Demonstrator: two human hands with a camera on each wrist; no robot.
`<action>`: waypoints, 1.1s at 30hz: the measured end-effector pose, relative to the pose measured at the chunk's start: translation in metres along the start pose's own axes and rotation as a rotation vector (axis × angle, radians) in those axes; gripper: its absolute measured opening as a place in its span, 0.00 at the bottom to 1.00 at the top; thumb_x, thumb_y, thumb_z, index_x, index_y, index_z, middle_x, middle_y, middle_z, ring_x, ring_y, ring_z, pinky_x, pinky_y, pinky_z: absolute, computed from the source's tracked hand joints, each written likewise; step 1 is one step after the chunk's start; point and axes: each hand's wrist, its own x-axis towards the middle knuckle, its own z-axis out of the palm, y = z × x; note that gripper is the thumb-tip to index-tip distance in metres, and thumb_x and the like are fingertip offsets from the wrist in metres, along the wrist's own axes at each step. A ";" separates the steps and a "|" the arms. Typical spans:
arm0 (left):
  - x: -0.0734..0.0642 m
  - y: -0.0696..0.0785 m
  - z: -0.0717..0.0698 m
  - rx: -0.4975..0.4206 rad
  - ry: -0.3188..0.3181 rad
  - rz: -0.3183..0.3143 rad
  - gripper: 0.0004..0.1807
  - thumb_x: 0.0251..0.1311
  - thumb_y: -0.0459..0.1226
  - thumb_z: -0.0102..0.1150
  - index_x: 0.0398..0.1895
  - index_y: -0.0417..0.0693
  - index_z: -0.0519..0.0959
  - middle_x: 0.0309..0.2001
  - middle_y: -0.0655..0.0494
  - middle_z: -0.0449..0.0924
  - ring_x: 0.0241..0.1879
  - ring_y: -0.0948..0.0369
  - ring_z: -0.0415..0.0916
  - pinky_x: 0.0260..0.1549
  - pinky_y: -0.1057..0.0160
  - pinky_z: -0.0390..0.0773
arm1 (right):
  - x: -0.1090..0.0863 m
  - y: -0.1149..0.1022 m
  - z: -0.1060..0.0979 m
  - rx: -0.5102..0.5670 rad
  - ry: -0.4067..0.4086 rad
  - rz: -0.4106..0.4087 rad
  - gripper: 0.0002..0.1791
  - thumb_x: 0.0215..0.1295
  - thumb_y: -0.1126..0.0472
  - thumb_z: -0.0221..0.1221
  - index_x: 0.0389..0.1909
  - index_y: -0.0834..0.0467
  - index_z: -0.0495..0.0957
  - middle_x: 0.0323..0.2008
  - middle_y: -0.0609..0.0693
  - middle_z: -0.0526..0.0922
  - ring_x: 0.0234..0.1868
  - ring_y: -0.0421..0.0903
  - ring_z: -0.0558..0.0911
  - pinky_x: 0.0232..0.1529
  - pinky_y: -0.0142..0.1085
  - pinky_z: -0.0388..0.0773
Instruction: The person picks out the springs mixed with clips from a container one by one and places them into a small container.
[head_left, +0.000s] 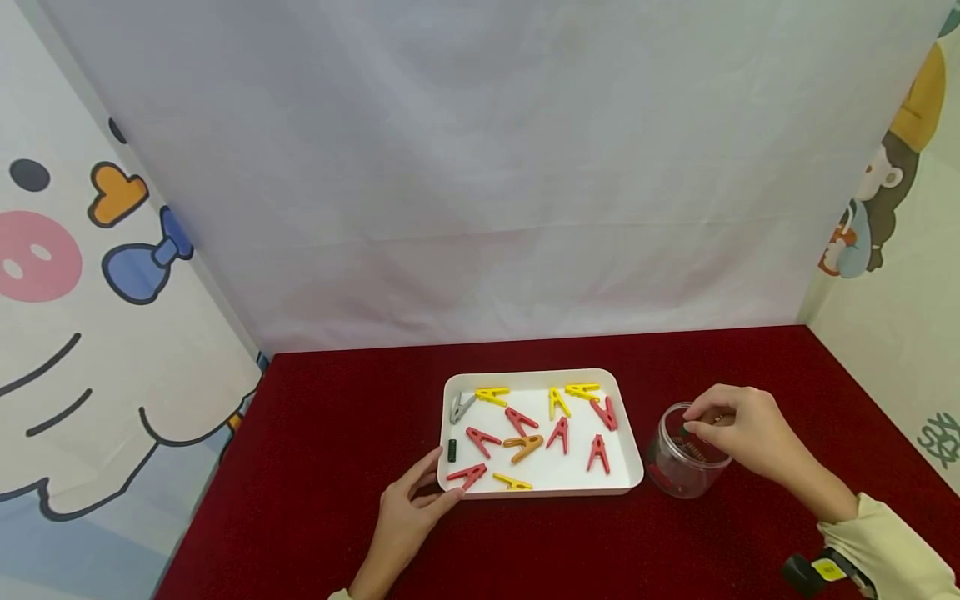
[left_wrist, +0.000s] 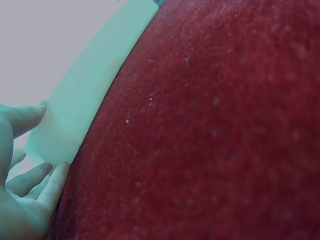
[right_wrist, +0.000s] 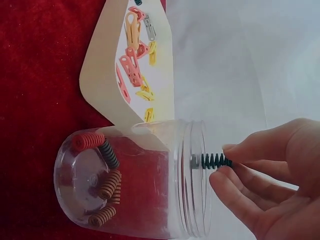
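Note:
In the right wrist view my right hand (right_wrist: pixel 270 175) pinches a dark green coil spring (right_wrist: pixel 216 161) between thumb and fingers at the mouth of a clear plastic jar (right_wrist: pixel 145 220). Inside the jar lie a red spring (right_wrist: pixel 88 141), a dark spring (right_wrist: pixel 109 154) and several brown springs (right_wrist: pixel 110 184). My left hand (head_left: pixel 405 517) rests at the near left corner of a white tray (head_left: pixel 558 475), fingers touching its outer wall. Another dark green spring (head_left: pixel 452 451) lies in the tray near its left side.
Red clips (head_left: pixel 597 453), yellow clips (head_left: pixel 513 482), an orange clip (head_left: pixel 523 447) and a grey clip (head_left: pixel 461 407) are spread over the tray. A dark red cloth (head_left: pixel 337 433) covers the table. White sheeting (head_left: pixel 525 183) stands behind, with printed panels on both sides.

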 end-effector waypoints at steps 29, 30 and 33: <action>-0.004 0.018 -0.001 0.004 0.005 -0.021 0.33 0.49 0.30 0.70 0.61 0.37 0.72 0.57 0.38 0.73 0.49 0.45 0.74 0.39 0.63 0.80 | 0.010 -0.029 0.003 0.059 -0.026 -0.032 0.10 0.48 0.72 0.68 0.28 0.54 0.83 0.26 0.41 0.80 0.25 0.35 0.76 0.24 0.30 0.76; -0.004 0.018 -0.001 0.002 0.004 -0.020 0.33 0.49 0.30 0.70 0.61 0.37 0.72 0.57 0.38 0.73 0.50 0.45 0.74 0.39 0.63 0.80 | 0.011 -0.030 0.004 0.064 -0.029 -0.031 0.09 0.48 0.72 0.68 0.28 0.55 0.83 0.26 0.42 0.80 0.25 0.35 0.76 0.24 0.30 0.77; -0.004 0.018 -0.001 -0.002 0.001 -0.022 0.33 0.49 0.30 0.70 0.61 0.37 0.71 0.57 0.38 0.73 0.50 0.44 0.73 0.39 0.64 0.80 | 0.013 -0.033 0.006 0.079 -0.033 -0.030 0.09 0.48 0.72 0.68 0.28 0.56 0.83 0.27 0.43 0.81 0.25 0.35 0.77 0.25 0.31 0.78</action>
